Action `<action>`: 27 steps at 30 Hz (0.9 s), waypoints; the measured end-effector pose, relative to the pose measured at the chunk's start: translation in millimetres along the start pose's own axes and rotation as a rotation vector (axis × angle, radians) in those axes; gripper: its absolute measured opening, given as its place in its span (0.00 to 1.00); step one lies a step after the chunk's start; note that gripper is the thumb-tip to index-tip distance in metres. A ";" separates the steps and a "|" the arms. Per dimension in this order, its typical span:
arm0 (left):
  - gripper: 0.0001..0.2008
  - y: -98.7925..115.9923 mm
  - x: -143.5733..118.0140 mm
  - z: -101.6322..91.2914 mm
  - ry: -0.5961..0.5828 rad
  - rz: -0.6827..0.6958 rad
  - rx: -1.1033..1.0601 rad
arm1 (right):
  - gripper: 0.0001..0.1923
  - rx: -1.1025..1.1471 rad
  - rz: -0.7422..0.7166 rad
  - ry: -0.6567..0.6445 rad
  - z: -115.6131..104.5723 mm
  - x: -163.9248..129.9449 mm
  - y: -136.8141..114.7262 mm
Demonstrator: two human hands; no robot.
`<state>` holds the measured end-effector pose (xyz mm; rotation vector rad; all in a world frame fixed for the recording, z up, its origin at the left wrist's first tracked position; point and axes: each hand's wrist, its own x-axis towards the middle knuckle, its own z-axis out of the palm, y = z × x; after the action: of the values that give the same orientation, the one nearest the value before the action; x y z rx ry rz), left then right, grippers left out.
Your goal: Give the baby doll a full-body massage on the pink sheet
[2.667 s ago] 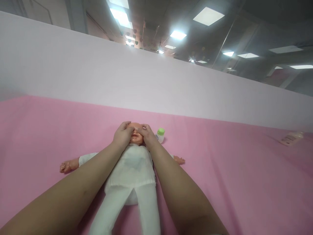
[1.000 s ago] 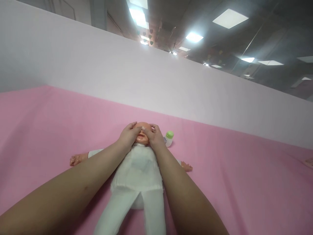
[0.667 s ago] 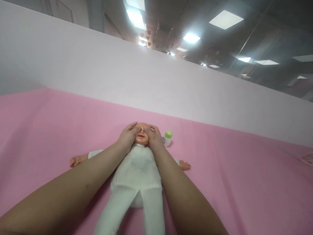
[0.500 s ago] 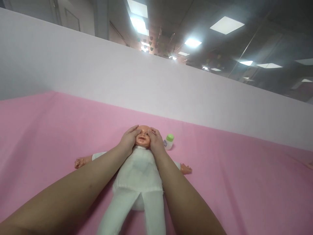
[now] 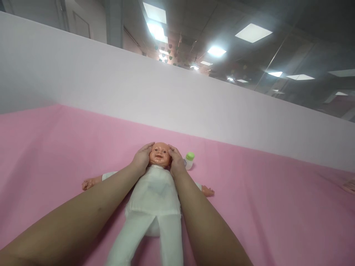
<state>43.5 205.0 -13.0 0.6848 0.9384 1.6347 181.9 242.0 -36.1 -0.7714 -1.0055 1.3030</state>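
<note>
A baby doll (image 5: 155, 190) in white cloth clothes lies on its back on the pink sheet, arms spread out to both sides. My left hand (image 5: 141, 159) rests flat along one side of the doll's head (image 5: 159, 157), its fingers stretched out. Against the other side lies my right hand (image 5: 176, 159), fingers extended and thumb near the doll's temple. The doll's eyes and mouth show between my hands; the sides of its head are covered. Just right of my right hand stands a small pale bottle (image 5: 189, 164) with a green cap.
Pink sheet (image 5: 227, 173) covers the surface under the doll. A white wall panel (image 5: 133, 92) rises behind it. At the far right edge a partly cut-off hand (image 5: 350, 186) shows, whether a person's or a doll's I cannot tell.
Both thumbs have slid outward off the doll's eye area to the sides of its head, so more of the face shows. The whole view has shifted slightly.
</note>
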 end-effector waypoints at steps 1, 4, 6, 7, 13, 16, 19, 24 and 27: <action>0.20 -0.2 0.4 -0.1 -0.009 0.006 0.005 | 0.23 -0.007 0.005 0.000 0.3 -0.1 -0.1; 0.21 0.2 0.8 -0.9 -0.050 0.013 0.018 | 0.26 -0.042 0.013 0.004 2.2 0.0 0.0; 0.24 0.6 0.7 -2.0 -0.079 0.008 0.030 | 0.28 -0.069 0.012 0.008 4.1 -0.2 -0.2; 0.26 0.7 0.7 -2.5 -0.090 0.005 0.037 | 0.29 -0.084 0.010 0.011 5.3 -0.6 -0.6; 0.32 0.3 2.9 -2.5 -0.106 -0.016 0.101 | 0.33 -0.190 0.005 0.026 10.6 -4.5 -9.4; 0.33 0.8 4.9 -1.1 -0.108 -0.024 0.135 | 0.31 -0.230 0.013 0.022 11.6 -5.3 -14.2; 0.30 1.3 6.2 -1.0 -0.108 -0.028 0.156 | 0.29 -0.258 0.000 0.013 10.8 -6.6 -17.1; 0.24 -0.3 6.9 -2.7 -0.101 -0.025 0.138 | 0.23 -0.288 -0.045 -0.021 5.5 -10.1 -20.0; 0.22 -0.8 7.6 -4.2 -0.113 -0.027 0.090 | 0.22 -0.267 -0.055 -0.040 3.1 -9.4 -19.6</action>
<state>38.5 211.5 -16.1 0.8141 0.9394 1.5210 187.2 229.8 -18.7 -0.9158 -1.2410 1.1537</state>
